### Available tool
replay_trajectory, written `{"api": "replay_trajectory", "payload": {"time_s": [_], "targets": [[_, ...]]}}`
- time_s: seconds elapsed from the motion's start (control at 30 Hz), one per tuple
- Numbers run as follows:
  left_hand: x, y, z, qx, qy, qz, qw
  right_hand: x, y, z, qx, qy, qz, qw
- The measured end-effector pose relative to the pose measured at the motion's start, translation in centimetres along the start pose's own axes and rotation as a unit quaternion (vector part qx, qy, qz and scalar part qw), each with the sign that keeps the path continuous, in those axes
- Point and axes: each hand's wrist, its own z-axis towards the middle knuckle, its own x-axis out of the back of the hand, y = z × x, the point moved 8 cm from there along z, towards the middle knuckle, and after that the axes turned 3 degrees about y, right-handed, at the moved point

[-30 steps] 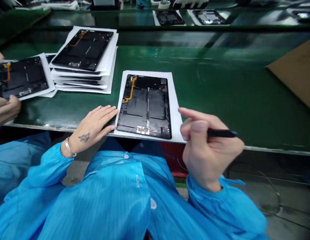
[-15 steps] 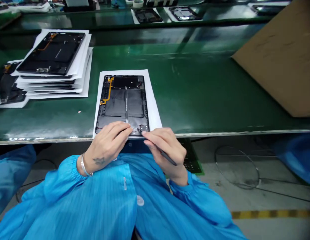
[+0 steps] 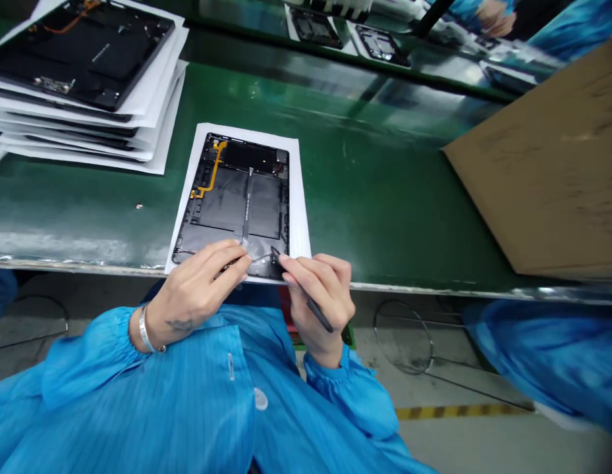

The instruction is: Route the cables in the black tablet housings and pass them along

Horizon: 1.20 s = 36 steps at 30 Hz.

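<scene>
An opened tablet housing (image 3: 221,210) lies on a white sheet (image 3: 300,197) at the bench's front edge. Its inside is black, with an orange flex cable (image 3: 217,168) near the left edge. My left hand (image 3: 201,280) rests over the housing's lower part, fingers drawn together at a thin dark wire (image 3: 262,257); their tips partly hide it. My right hand (image 3: 320,293) grips slim black tweezers (image 3: 318,313) like a pen. Their tip touches or nearly touches the housing near the wire's right end; which of the two cannot be made out.
Tablet housings (image 3: 103,59) interleaved with white sheets are stacked at the left. A cardboard box (image 3: 543,171) stands at the right. More tablet parts (image 3: 315,27) lie on the far shelf, and another person's hand (image 3: 496,16) shows beyond. A small scrap (image 3: 138,207) lies on the green bench.
The camera view has tilted and shifted. My left fingertips have moved slightly left along the housing, and the tweezers' tip now sits a little higher, with the wire stretching between the hands.
</scene>
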Motion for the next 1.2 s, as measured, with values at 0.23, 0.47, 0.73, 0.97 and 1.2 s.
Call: {"api": "replay_trajectory", "payload": {"time_s": [0.23, 0.47, 0.73, 0.97, 1.2], "targets": [[-0.1, -0.1, -0.2, -0.001, -0.02, -0.014, 1.0, 0.8, 1.0, 0.1, -0.039, -0.007, 0.025, 0.999], [0.1, 0.1, 0.0, -0.022, -0.033, 0.003, 0.999, 1.8, 1.8, 0.5, -0.072, -0.016, 0.027, 0.997], [0.0, 0.1, -0.1, -0.026, -0.032, 0.007, 0.999, 1.1, 1.1, 1.5, -0.008, -0.087, 0.055, 0.995], [0.2, -0.2, -0.2, 0.005, -0.014, -0.014, 1.0, 0.8, 1.0, 2.0, -0.077, -0.061, 0.162, 0.982], [0.1, -0.1, -0.2, -0.013, -0.026, 0.008, 1.0, -1.2, 0.5, 2.4, -0.078, -0.082, 0.249, 0.962]]}}
